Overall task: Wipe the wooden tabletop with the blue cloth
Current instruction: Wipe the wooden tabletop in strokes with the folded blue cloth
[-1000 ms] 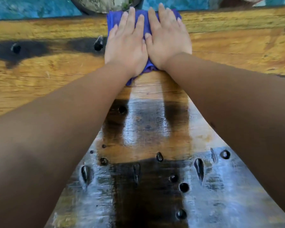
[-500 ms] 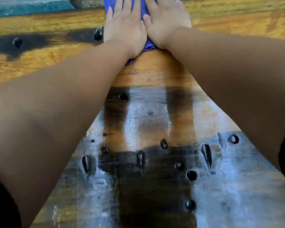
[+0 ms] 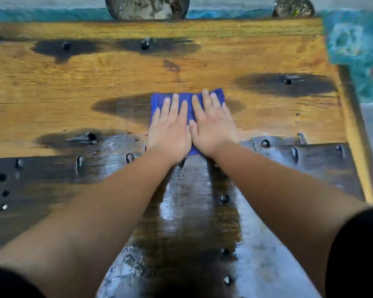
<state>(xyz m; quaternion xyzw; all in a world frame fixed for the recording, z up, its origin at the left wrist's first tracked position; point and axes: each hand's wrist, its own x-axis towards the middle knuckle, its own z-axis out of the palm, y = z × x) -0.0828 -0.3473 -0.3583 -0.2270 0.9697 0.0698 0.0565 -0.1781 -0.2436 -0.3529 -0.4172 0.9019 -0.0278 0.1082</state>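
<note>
The blue cloth (image 3: 188, 99) lies folded flat on the wooden tabletop (image 3: 73, 82), near its middle. My left hand (image 3: 170, 130) presses down on the cloth's left half, fingers spread and flat. Beside it and touching it, my right hand (image 3: 212, 123) presses the right half the same way. Most of the cloth is hidden under both palms. The wood nearer to me is dark and glossy with wet streaks; the far part is dry, yellow-brown with dark patches around bolt heads.
Several dark bolt heads (image 3: 144, 45) stud the planks. A round plant pot (image 3: 146, 7) stands past the far edge, a smaller pot (image 3: 293, 8) at the far right. The table's right edge (image 3: 353, 130) borders a blue-green floor.
Both hands have drawn the cloth back from the far edge toward me, to about the table's middle. The view has lifted, showing more of the tabletop and both pots.
</note>
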